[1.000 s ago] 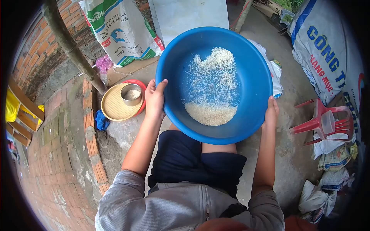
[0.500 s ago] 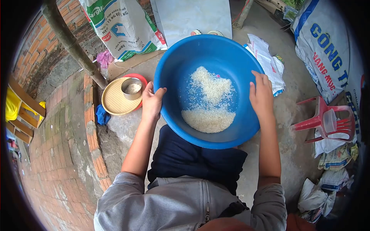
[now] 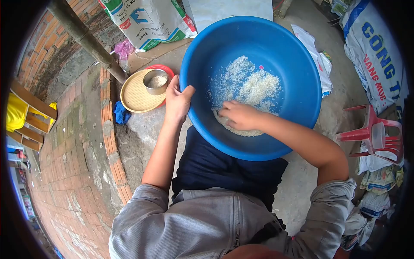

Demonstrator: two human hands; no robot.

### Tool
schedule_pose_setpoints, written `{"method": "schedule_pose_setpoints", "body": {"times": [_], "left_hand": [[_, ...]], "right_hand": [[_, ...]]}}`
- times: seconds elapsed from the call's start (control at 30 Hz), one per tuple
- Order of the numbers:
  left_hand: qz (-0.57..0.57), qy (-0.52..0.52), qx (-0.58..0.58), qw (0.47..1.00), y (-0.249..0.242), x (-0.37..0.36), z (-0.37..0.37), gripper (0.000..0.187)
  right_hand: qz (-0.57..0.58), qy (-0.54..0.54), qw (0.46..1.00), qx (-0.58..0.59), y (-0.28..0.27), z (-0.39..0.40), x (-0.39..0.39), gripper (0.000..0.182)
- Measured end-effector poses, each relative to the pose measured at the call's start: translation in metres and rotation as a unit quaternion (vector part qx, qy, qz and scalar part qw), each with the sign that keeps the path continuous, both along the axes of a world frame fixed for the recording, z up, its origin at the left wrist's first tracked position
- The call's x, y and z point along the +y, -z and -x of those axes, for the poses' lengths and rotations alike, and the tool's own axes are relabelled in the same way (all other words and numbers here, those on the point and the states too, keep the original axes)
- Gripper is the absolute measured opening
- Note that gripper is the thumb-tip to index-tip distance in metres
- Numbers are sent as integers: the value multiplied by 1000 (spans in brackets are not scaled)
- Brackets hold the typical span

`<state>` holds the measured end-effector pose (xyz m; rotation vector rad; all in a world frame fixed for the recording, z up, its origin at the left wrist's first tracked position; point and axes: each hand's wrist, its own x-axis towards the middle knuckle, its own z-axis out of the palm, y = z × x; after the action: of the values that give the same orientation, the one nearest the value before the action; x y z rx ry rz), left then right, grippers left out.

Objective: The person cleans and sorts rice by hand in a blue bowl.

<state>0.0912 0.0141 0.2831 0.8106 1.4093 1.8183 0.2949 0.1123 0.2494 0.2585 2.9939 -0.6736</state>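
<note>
A big blue plastic basin [image 3: 302, 116] tilts toward me above my lap, with white rice [image 3: 261, 86] spread over its bottom. My left hand [image 3: 177, 101] grips the basin's left rim, thumb on top and fingers wrapped under the edge. Inside the basin, my right hand [image 3: 242, 115] is down in the rice on the near side, its fingers curled into the grains; the fingertips are partly hidden. A small pink spot [image 3: 261, 67] shows on the basin floor beyond the rice.
To the left, a metal bowl [image 3: 155, 82] with some grain stands on a round tan tray [image 3: 131, 93]; a red rim shows beneath. A blue cloth [image 3: 121, 113] lies nearby. Printed sacks [image 3: 151, 26] stand behind. At right is a red plastic chair [image 3: 371, 134].
My right hand has let go of the basin's right rim and reached into the rice. The rice has shifted into streaks. My left hand keeps its hold on the rim.
</note>
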Motion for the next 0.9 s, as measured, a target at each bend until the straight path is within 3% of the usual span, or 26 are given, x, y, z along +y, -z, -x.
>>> {"method": "schedule_pose_setpoints", "body": {"times": [0.03,0.17,0.23,0.3,0.37,0.43,0.57,0.63,0.7,0.77,0.9], "left_hand": [[2,4,1,1000,0,-1,1,12],[-2,7,-14,1000,1,-5,0,13],[-10,2,-28,1000,5,-8,-1,13],[-21,5,-14,1000,6,-8,-1,13],[-20,1,-17,1000,2,-6,-4,13],[-18,-3,-17,1000,0,-4,-3,13],[-7,-6,-31,999,5,-2,-1,13],[-2,-3,-30,1000,4,-1,1,12],[-10,-3,-35,999,4,0,1,12],[-13,9,-36,999,7,-1,5,12],[-27,26,-38,999,4,-5,2,13]], "right_hand": [[89,-56,993,-45,-3,-14,-9,37],[107,-58,970,-208,-7,-70,29,32],[90,68,925,-363,-30,-74,65,24],[-23,116,877,-465,-16,-67,115,19],[-113,207,884,-404,-25,-45,135,28],[-152,299,924,-182,-13,-23,140,37],[-137,219,966,-18,4,38,85,39],[-113,98,989,14,5,41,43,39],[-29,-43,996,-74,-5,29,9,35],[54,-71,985,-151,2,1,-9,34],[69,-3,955,-289,-4,-53,35,26]]}}
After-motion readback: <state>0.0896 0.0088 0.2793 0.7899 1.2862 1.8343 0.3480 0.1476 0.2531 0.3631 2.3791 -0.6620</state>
